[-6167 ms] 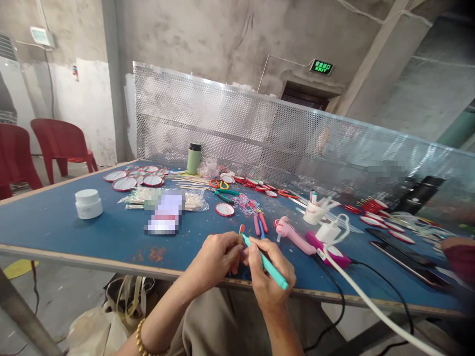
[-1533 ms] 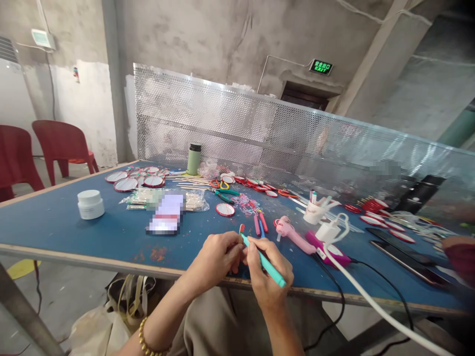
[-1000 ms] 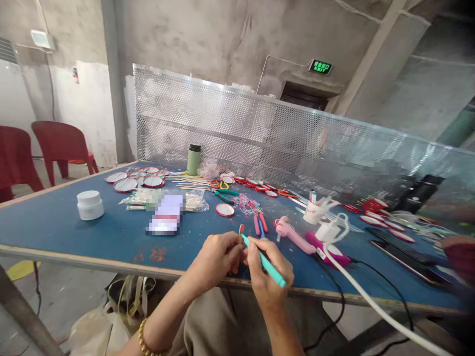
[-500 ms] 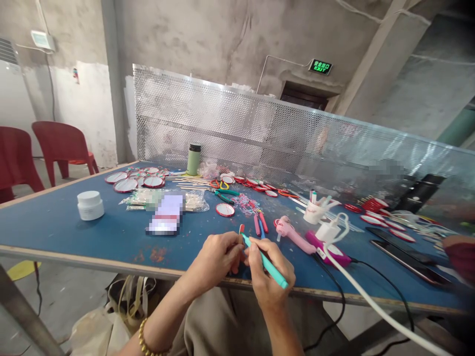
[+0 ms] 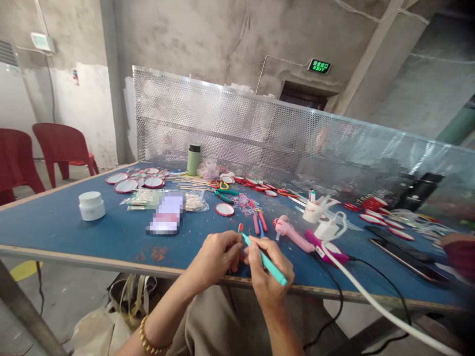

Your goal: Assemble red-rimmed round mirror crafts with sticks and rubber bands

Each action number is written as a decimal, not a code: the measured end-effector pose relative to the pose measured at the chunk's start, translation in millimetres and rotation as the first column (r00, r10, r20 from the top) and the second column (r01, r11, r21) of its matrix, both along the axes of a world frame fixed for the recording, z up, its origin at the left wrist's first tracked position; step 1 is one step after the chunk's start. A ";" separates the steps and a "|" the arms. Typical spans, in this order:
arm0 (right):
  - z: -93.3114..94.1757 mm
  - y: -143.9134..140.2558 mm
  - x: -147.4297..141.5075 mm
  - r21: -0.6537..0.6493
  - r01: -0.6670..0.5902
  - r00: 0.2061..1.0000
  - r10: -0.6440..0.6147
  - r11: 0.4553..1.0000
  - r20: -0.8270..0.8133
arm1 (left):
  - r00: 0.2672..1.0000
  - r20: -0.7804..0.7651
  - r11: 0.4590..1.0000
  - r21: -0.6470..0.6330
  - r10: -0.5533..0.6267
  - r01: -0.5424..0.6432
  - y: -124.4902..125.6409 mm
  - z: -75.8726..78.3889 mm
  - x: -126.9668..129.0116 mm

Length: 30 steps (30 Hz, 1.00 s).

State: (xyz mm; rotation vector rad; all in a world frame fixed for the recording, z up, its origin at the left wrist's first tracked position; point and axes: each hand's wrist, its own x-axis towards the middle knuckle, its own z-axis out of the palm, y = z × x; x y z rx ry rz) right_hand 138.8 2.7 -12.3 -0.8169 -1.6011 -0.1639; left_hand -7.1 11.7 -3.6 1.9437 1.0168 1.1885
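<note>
Near the table's front edge, my left hand (image 5: 217, 254) pinches a small wooden stick (image 5: 241, 229) whose upper end is red. My right hand (image 5: 267, 284) grips a turquoise marker (image 5: 273, 271) like a pen. The marker's tip points up and left at the stick, close below its red end; whether it touches cannot be told. Just beyond my hands lies a tool with red and blue handles (image 5: 263, 222). A round, pale disc with a red rim (image 5: 224, 209) is a little farther back, beside a heap of pink and blue strands (image 5: 245, 202).
Right of my hands lie a pink glue gun (image 5: 295, 236), a purple device (image 5: 332, 252) with cables, and phones (image 5: 401, 259). A pixelated phone (image 5: 166, 213) and a white jar (image 5: 91, 206) are leftward. A perforated metal screen (image 5: 222, 123) stands behind. A person's sleeve (image 5: 460, 254) shows far right.
The stick's red end shows slightly more above my left fingers. Both hands and the marker stay nearly in place.
</note>
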 end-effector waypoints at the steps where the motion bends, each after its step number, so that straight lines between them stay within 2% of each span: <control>1: -0.5 0.0 0.2 -0.015 -0.004 1.000 0.004 1.000 -0.019 | 1.000 0.005 1.000 -0.006 -0.005 0.005 0.4 0.1 -0.1; 8: -0.5 0.8 -2.4 -0.134 -0.071 0.977 0.042 0.988 -0.210 | 0.999 0.015 0.999 -0.034 -0.041 0.041 -0.7 6.6 -4.3; 13: 1.9 0.3 -4.9 -0.164 -0.048 0.982 0.017 0.985 -0.188 | 0.999 0.011 0.998 -0.047 -0.039 0.040 -2.1 7.8 -5.6; 30: 3.7 1.7 -7.3 -0.166 -0.077 0.986 0.050 0.983 -0.161 | 0.998 0.038 0.998 -0.017 -0.058 0.058 -0.5 5.8 -6.1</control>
